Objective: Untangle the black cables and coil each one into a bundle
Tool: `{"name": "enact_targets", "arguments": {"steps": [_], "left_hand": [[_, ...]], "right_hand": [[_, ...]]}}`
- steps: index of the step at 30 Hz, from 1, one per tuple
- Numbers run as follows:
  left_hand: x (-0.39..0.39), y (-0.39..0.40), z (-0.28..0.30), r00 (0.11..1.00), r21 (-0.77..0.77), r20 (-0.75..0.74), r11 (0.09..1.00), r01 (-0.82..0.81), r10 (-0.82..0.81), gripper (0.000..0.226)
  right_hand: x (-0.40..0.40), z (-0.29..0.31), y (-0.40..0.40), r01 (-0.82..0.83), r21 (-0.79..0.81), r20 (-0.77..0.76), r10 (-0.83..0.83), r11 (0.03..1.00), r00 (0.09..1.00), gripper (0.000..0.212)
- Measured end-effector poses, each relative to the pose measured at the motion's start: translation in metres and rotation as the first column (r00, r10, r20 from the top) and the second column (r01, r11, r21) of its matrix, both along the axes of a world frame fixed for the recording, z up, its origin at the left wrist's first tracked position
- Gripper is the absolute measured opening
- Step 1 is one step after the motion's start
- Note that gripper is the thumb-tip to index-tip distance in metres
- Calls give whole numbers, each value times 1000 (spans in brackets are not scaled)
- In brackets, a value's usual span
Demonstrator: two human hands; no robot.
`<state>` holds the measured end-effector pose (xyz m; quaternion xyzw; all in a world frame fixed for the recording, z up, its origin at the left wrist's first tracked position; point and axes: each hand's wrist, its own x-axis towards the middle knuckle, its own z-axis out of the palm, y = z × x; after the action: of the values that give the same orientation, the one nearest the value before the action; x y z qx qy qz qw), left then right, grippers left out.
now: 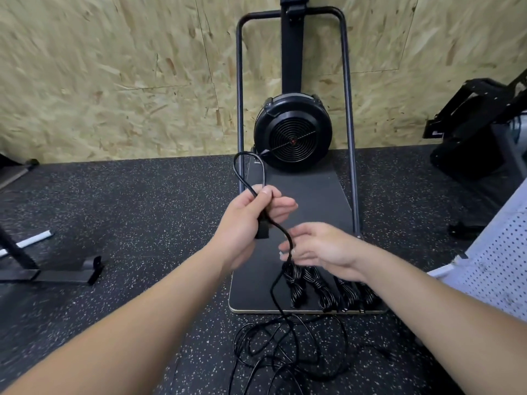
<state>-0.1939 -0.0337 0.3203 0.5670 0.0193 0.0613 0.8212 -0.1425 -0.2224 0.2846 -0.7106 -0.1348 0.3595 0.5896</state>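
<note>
The left hand (251, 215) is clamped on a thin black rubber-sheathed cable (281, 238), fingers and thumb curled round it where two strands meet; a narrow loop (248, 169) stands up above the fist and a blocky black plug (261, 230) hangs just below it. The right hand (319, 246) is spread, fingers loose and holding nothing that I can make out, with the cable running down just past its fingertips — whether it touches them I cannot tell.

From there the strand drops to a loose tangle of black cable (288, 354) lying on the speckled black rubber floor (119, 206), just off the near edge of a flat dark board with a pale rim (308, 195). Four finished black coiled bundles (330, 289) lie side by side along that near edge, towards its right corner.

The risk, as I judge it: pulling more length up for the next loop may drag the floor tangle tight into a knot, since its strands cross one another many times. The rising strand also passes close beside the leftmost bundle and could snag it or pull it off the board. With the right hand free, the loop in the fist could slip or spring apart.

Much is hard to read — the right forearm covers part of the bundles, the tangle runs out of the bottom of the view, and black on black hides how many separate cables remain. The right hand is motion-blurred.
</note>
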Motion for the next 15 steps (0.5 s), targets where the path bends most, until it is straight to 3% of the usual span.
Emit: {"name": "enact_targets", "arguments": {"steps": [2,5,9,12,15], "left_hand": [[6,7,1,999,-22,9,999,-33,33,21],[10,12,6,999,-40,33,998,-38,39,21],[15,17,5,998,-107,50,993,-43,49,19],[17,17,1,998,-125,50,992,-31,38,20],[17,17,-3,998,-105,50,994,-41,47,21]], "right_hand": [[1,-12,5,-41,10,-45,41,999,998,47],[10,-20,13,97,61,-68,-93,993,993,43],[20,-19,18,128,76,45,-131,989,990,24],[17,-26,23,101,130,-69,-93,986,993,20],[22,-25,25,290,186,-187,-255,939,948,22]]}}
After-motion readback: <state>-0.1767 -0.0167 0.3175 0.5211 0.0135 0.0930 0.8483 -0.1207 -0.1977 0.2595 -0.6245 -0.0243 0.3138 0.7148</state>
